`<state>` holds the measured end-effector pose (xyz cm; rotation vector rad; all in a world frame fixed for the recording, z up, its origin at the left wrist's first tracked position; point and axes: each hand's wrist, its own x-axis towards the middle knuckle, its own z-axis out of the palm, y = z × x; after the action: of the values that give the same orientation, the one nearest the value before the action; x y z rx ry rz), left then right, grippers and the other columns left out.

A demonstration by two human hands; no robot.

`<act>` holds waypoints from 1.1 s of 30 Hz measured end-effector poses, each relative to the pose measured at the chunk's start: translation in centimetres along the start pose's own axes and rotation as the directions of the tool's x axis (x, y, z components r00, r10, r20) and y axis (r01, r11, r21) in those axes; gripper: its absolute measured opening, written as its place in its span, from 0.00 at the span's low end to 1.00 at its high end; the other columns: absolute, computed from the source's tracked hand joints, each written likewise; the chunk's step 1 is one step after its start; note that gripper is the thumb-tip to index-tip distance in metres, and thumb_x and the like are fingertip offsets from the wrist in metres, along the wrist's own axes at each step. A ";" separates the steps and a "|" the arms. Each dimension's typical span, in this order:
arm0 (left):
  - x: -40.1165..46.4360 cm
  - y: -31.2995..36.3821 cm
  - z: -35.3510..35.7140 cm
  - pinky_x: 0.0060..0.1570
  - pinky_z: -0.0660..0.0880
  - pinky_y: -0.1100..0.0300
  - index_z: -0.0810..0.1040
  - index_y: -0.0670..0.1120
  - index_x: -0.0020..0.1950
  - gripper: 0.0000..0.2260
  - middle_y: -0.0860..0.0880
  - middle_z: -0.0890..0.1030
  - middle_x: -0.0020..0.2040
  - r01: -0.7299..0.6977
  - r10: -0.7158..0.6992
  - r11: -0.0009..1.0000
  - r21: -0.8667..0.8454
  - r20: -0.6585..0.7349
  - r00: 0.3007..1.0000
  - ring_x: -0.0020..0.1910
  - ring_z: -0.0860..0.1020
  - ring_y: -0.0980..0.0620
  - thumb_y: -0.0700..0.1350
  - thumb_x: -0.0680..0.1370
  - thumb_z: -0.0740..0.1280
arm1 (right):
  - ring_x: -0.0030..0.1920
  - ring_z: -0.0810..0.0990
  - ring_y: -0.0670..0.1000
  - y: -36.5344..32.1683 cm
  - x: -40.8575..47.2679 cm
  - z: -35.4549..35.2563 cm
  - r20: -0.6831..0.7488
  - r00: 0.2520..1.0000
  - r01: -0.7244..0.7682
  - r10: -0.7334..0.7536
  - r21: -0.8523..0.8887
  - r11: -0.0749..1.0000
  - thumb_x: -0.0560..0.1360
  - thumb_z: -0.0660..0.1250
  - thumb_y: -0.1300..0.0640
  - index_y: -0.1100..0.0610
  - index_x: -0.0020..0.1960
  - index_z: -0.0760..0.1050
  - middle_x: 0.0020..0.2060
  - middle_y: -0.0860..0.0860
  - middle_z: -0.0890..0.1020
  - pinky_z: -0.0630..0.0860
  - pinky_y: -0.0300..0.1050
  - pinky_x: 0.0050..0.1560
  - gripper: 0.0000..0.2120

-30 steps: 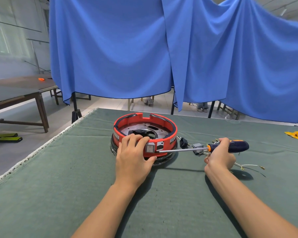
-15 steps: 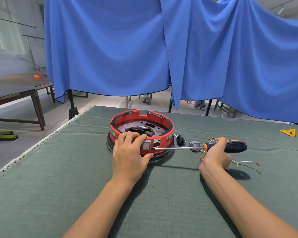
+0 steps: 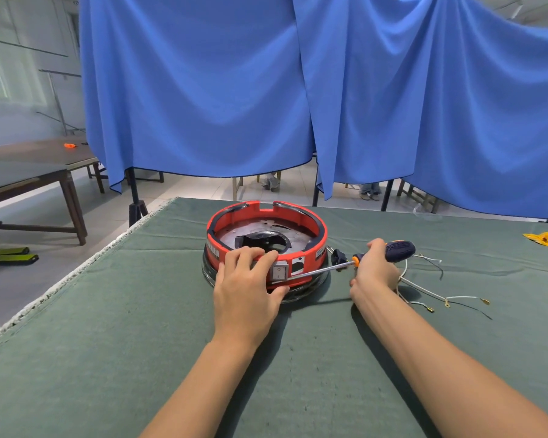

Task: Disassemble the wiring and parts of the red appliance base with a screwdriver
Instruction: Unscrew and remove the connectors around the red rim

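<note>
The round red appliance base [image 3: 310, 230] sits on the green table cloth, open side up, with a metal plate and a dark part inside. A grey rocker switch [image 3: 279, 272] is set in its near wall. My left hand [image 3: 246, 287] grips the near rim of the base, fingers over the edge and thumb below the switch. My right hand [image 3: 374, 268] holds a screwdriver [image 3: 389, 250] with a dark blue and orange handle. Its metal shaft points left, and the tip touches the base wall just right of the switch.
Loose white wires with ring terminals [image 3: 446, 300] and a small black part [image 3: 337, 255] lie right of the base. A yellow piece [image 3: 541, 238] lies at the far right. The table's left edge [image 3: 76, 273] drops to the floor. Blue curtains [image 3: 234, 90] hang behind.
The view has shifted slightly. My right hand has swung nearer to the base, so the shaft now slants down-left along the wall by the switch. My left hand keeps its grip.
</note>
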<state>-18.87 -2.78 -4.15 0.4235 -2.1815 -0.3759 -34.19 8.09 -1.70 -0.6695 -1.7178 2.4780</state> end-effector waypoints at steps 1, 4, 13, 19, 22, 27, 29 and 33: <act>0.1 0.0 0.0 0.54 0.74 0.45 0.79 0.48 0.60 0.25 0.50 0.77 0.55 0.005 -0.005 1.000 0.002 0.005 1.000 0.58 0.72 0.47 0.48 0.64 0.79 | 0.26 0.69 0.50 -0.1 0.2 0.0 0.003 1.000 -0.009 0.009 -0.016 1.000 0.69 0.64 0.51 0.56 0.35 0.71 0.28 0.49 0.75 0.64 0.42 0.27 0.10; 0.3 0.0 0.2 0.56 0.74 0.45 0.79 0.49 0.60 0.25 0.51 0.77 0.55 0.016 -0.016 1.000 0.007 0.020 1.000 0.60 0.71 0.48 0.49 0.64 0.78 | 0.26 0.68 0.49 0.1 0.8 -0.1 0.035 0.999 -0.034 0.035 -0.038 0.999 0.69 0.64 0.50 0.55 0.36 0.69 0.30 0.49 0.74 0.60 0.38 0.22 0.09; 0.6 0.1 0.4 0.56 0.73 0.45 0.79 0.51 0.61 0.25 0.52 0.76 0.56 0.041 -0.041 0.999 0.008 0.047 0.998 0.61 0.69 0.49 0.50 0.65 0.77 | 0.24 0.63 0.50 0.3 0.5 -1.9 0.038 0.999 -0.030 0.030 -0.007 1.000 0.67 0.64 0.49 0.55 0.34 0.67 0.29 0.51 0.74 0.55 0.31 0.18 0.11; 0.6 0.1 0.4 0.55 0.73 0.47 0.79 0.51 0.61 0.25 0.51 0.77 0.56 0.026 -0.028 0.999 0.042 0.048 0.998 0.61 0.70 0.48 0.50 0.66 0.77 | 0.23 0.60 0.50 0.1 0.1 -3.0 0.054 0.998 -0.035 0.035 0.002 0.999 0.69 0.65 0.50 0.55 0.34 0.66 0.27 0.50 0.69 0.54 0.31 0.17 0.12; 0.4 0.1 0.4 0.53 0.74 0.46 0.78 0.50 0.62 0.26 0.50 0.78 0.56 -0.022 0.018 0.997 0.081 0.039 0.999 0.59 0.72 0.45 0.50 0.65 0.77 | 0.21 0.59 0.49 0.1 0.1 -2.8 0.058 0.997 -0.040 0.041 -0.019 0.999 0.69 0.65 0.50 0.56 0.34 0.67 0.26 0.50 0.69 0.54 0.32 0.17 0.12; 0.3 -0.1 0.7 0.47 0.77 0.44 0.80 0.50 0.58 0.24 0.46 0.80 0.53 -0.107 0.110 0.986 0.131 -0.021 0.994 0.56 0.75 0.41 0.49 0.64 0.79 | 0.24 0.64 0.50 -0.1 0.9 -1.5 0.060 0.998 -0.033 0.037 -0.060 0.998 0.70 0.65 0.50 0.56 0.35 0.68 0.27 0.51 0.73 0.56 0.34 0.18 0.11; 0.4 -0.1 0.7 0.47 0.76 0.45 0.81 0.50 0.58 0.23 0.47 0.80 0.53 -0.110 0.115 0.984 0.140 -0.027 0.993 0.56 0.75 0.41 0.49 0.64 0.78 | 0.25 0.66 0.51 0.0 1.0 -1.3 0.060 0.998 -0.012 0.016 -0.067 0.998 0.70 0.65 0.50 0.55 0.35 0.68 0.29 0.51 0.75 0.58 0.37 0.21 0.11; 0.6 0.1 1.0 0.51 0.76 0.42 0.81 0.48 0.56 0.22 0.45 0.81 0.52 -0.125 0.135 0.975 0.186 -0.046 0.990 0.55 0.76 0.39 0.48 0.64 0.79 | 0.24 0.63 0.50 0.5 0.7 -2.3 0.071 0.997 0.019 -0.022 0.033 0.999 0.69 0.65 0.49 0.55 0.34 0.68 0.26 0.50 0.72 0.56 0.34 0.19 0.12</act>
<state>-20.00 -2.78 -4.26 0.3843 -2.1810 -0.0898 -33.83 10.10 -2.99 -0.5640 -1.6946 2.5401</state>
